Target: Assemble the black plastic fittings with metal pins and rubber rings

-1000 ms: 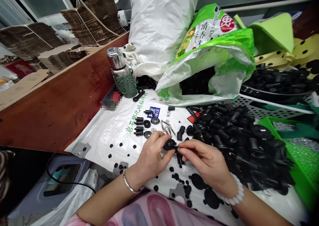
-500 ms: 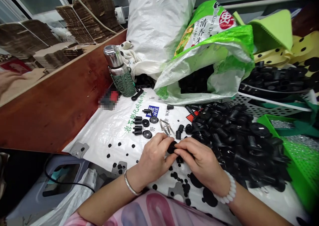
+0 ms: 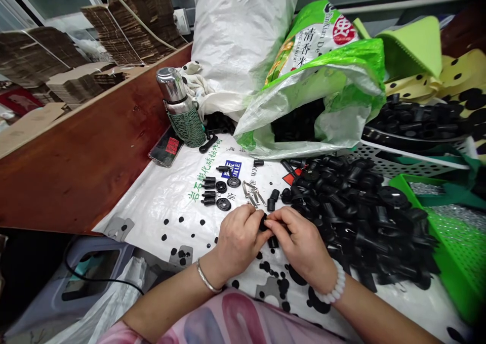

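Observation:
Between the fingertips of both hands is a small black plastic part (image 3: 262,222), mostly covered by the fingers. My left hand (image 3: 240,238) pinches it from the left, and my right hand (image 3: 299,243) grips it from the right with thumb and forefinger. Just past the fingers lie several slim metal clips (image 3: 255,193) and a black cylindrical piece (image 3: 272,201). Farther left sit black ribbed discs (image 3: 224,204) and short black stems (image 3: 208,194) in a loose row. A big heap of black plastic parts (image 3: 353,207) spreads to the right of my right hand.
A steel flask (image 3: 175,96) in a green net stands beside a phone (image 3: 166,151) at the wooden board (image 3: 94,136). Behind is an open green-and-white rice bag (image 3: 304,86) holding black parts. A green basket (image 3: 451,263) and a black tray (image 3: 402,134) stand right.
Both hands stay together on the black part, with the fingers shifting slightly and the right hand drawn a little leftward. At the far left edge, a blurred skin-coloured shape has gone from view.

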Action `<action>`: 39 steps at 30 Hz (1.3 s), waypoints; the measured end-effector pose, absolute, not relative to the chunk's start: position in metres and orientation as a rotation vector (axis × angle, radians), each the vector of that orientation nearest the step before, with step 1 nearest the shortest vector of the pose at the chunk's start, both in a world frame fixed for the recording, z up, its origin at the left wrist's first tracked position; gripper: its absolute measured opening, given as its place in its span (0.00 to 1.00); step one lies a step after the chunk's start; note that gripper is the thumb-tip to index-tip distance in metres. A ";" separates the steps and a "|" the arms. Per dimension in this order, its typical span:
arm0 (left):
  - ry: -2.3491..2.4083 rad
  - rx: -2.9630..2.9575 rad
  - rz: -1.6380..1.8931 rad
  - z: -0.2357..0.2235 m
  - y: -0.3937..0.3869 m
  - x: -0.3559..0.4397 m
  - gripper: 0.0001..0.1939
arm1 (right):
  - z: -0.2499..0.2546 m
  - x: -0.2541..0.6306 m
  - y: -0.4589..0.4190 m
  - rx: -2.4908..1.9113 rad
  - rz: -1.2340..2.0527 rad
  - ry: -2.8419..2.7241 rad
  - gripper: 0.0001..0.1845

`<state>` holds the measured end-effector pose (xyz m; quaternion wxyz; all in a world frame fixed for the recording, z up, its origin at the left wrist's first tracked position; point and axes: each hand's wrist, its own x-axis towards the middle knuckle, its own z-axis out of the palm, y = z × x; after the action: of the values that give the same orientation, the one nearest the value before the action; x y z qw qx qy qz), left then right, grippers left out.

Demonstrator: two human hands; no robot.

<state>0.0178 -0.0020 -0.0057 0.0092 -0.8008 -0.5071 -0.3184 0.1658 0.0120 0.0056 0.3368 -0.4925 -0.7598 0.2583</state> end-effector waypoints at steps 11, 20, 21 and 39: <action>-1.488 -2.467 -1.050 -0.004 -0.003 0.019 0.15 | 0.007 0.165 0.015 -1.308 1.002 -1.882 0.08; -1.443 -2.467 -1.153 -0.006 -0.006 0.016 0.15 | 0.012 0.166 0.012 -1.215 0.928 -1.873 0.07; -1.462 -2.515 -1.176 -0.005 -0.008 0.014 0.16 | 0.013 0.167 0.013 -1.189 0.961 -1.865 0.07; -1.686 -2.875 -1.432 0.001 -0.010 -0.004 0.09 | 0.014 0.171 0.006 -0.883 0.699 -2.099 0.15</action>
<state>-0.0040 -0.0095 0.0013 -0.2407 -0.7693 -0.4511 -0.3831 0.1714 0.0060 0.0144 0.3707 -0.3444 -0.8184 0.2724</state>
